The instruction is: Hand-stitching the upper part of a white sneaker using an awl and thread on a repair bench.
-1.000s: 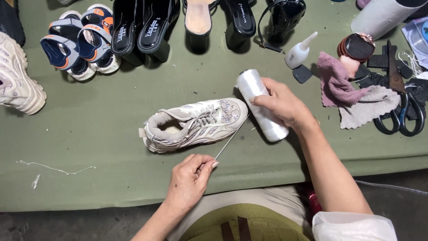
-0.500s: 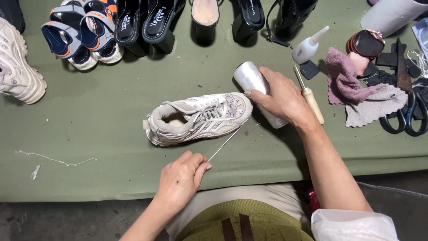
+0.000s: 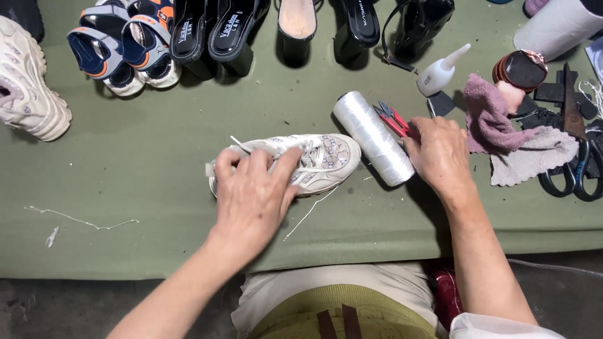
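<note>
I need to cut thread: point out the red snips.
In the head view, the red snips lie on the green table, right of centre, between the white thread spool and the right hand.

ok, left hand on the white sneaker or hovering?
Touching. In the head view the left hand lies flat over the white sneaker, its fingers pressed on the laces, with no gap showing.

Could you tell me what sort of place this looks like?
Probably a shoe repair bench: rows of sandals and heels line a green-covered table, with a spool of white thread, scissors and a glue bottle beside a white sneaker.
</note>
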